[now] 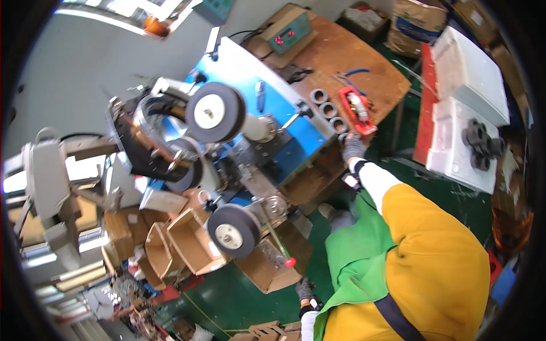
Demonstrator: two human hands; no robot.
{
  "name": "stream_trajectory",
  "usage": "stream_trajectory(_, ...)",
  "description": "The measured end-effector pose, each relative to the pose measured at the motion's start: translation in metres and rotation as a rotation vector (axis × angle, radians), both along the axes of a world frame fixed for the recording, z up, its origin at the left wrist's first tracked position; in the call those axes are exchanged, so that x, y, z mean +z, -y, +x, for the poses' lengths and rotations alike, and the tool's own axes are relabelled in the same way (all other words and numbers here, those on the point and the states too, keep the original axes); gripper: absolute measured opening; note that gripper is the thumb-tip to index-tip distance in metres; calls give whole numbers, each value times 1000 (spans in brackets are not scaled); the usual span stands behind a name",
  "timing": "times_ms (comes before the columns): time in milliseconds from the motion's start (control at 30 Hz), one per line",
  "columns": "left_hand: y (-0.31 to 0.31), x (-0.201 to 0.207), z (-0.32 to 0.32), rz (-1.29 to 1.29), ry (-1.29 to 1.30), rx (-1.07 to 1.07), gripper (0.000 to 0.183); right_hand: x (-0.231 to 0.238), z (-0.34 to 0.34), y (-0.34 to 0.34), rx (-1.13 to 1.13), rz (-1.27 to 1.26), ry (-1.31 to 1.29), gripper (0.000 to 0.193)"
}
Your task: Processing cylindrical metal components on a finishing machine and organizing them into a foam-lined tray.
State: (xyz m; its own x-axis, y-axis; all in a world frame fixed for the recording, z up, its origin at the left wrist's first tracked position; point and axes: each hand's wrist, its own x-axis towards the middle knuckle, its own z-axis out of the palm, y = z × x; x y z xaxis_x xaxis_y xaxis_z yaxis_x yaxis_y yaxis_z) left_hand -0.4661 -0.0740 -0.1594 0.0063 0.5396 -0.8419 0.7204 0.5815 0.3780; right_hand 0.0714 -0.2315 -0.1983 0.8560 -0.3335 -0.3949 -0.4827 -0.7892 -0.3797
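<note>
My right hand [354, 148], in a grey glove, reaches to the corner of the wooden table. Its fingertips close on a grey ring [343, 138], partly hidden, at the near end of a row of similar hollow rings [328, 109]. Beside that row lies a red tape dispenser [357, 109]. My left hand [305, 288], also gloved, hangs low by the rim of an open cardboard box [282, 282], below a lever with a red ball knob [290, 262]; its fingers are too small to read. A machine with black rollers [215, 112] stands on a blue plate [239, 65].
Blue-handled pliers [357, 72] and a display box with red digits [290, 34] are on the wooden table [382, 62]. At right, a white foam box [455, 156] holds several black rings [482, 142]. More cardboard boxes [196, 241] stand beneath the machine. The floor [227, 307] is green.
</note>
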Motion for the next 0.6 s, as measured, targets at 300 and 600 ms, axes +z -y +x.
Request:
stream_trajectory(300,28,-16,19,-117,87,119,28,24,-36,41,141,604,-123,70)
stream_trajectory(600,-11,-44,40,-105,241,39,30,234,-34,-70,1138,702,524,74)
